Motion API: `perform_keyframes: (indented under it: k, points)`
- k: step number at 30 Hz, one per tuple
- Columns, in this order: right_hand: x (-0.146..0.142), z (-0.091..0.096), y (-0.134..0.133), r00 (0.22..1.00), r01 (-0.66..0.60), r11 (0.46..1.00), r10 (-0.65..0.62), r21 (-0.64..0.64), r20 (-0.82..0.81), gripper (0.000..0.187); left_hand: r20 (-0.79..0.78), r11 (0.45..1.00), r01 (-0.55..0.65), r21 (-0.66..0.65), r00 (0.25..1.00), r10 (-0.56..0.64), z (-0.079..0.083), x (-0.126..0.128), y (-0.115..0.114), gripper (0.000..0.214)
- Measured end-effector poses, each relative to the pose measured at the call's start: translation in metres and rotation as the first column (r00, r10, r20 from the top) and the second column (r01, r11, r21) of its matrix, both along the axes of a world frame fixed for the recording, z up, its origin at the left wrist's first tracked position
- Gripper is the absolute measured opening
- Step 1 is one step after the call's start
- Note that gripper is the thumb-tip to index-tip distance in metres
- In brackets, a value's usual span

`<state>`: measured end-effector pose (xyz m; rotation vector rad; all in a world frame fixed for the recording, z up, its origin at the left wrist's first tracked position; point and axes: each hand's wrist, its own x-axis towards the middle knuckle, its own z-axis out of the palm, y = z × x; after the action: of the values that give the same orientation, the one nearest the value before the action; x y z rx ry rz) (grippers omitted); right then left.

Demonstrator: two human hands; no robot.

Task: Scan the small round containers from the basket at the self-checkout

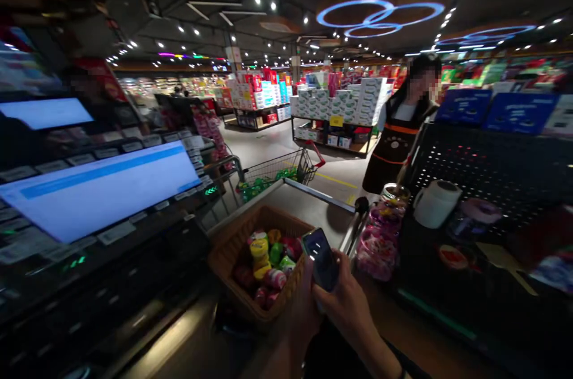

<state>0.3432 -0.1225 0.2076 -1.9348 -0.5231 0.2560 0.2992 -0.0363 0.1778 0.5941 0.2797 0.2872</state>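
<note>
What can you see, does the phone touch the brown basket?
Cannot tell. In the head view, the phone overlaps the rim of the basket, but neither contact nor a gap shows plainly.

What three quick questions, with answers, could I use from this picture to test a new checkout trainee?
1. What is the hand holding?
2. True or false: the woven basket is empty.
3. What colour is the stripe across the apron of the person standing beyond the counter?

Key:
1. A phone.
2. False: it holds packaged goods.
3. Orange.
</note>
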Motion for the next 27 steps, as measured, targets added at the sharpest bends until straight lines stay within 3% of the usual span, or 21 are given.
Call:
perform_keyframes:
  k: [2, 5, 8, 11, 13, 17, 20, 22, 24, 27]
  points:
    - [-0.006, 0.004, 0.005, 0.987, -0.141, 0.990, 0.143, 0.029, -0.068, 0.081, 0.019, 0.995, -0.023, -0.095, 1.000, 0.024, 0.000, -0.012, 0.013, 0.064]
    - [-0.008, -0.003, 0.002, 0.935, -0.299, 0.932, 0.329, 0.206, -0.132, 0.080, 0.080, 0.981, -0.051, -0.187, 0.995, 0.067, -0.001, -0.026, 0.030, 0.068]
    - [-0.005, -0.020, -0.003, 0.973, -0.229, 0.959, 0.229, 0.167, 0.023, 0.076, 0.121, 0.968, -0.090, -0.232, 0.985, 0.121, 0.002, -0.041, 0.042, 0.062]
    - [-0.002, -0.031, -0.001, 0.960, -0.254, 0.963, 0.240, 0.091, 0.143, 0.094, 0.112, 0.964, -0.109, -0.241, 0.984, 0.140, 0.009, -0.051, 0.048, 0.060]
    - [-0.002, -0.028, 0.002, 0.939, -0.319, 0.943, 0.299, 0.100, 0.170, 0.098, 0.089, 0.964, -0.109, -0.242, 0.987, 0.134, 0.013, -0.055, 0.049, 0.061]
    - [-0.008, -0.015, 0.004, 0.909, -0.380, 0.916, 0.344, 0.127, 0.237, 0.086, 0.039, 0.959, -0.106, -0.262, 0.992, 0.120, 0.016, -0.056, 0.049, 0.065]
    - [-0.012, -0.017, 0.004, 0.892, -0.443, 0.890, 0.425, 0.111, 0.151, 0.100, 0.032, 0.949, -0.097, -0.299, 0.993, 0.111, 0.011, -0.057, 0.048, 0.065]
    - [-0.014, -0.020, 0.007, 0.891, -0.451, 0.875, 0.453, 0.174, 0.032, 0.107, 0.047, 0.942, -0.094, -0.321, 0.992, 0.115, 0.007, -0.059, 0.048, 0.064]
    - [-0.012, -0.022, 0.013, 0.904, -0.389, 0.876, 0.423, 0.285, -0.068, 0.102, 0.054, 0.945, -0.085, -0.316, 0.993, 0.107, 0.001, -0.060, 0.047, 0.064]
    - [-0.003, -0.020, 0.019, 0.922, -0.223, 0.891, 0.324, 0.395, -0.212, 0.077, 0.053, 0.952, -0.116, -0.283, 0.989, 0.136, -0.008, -0.058, 0.048, 0.062]
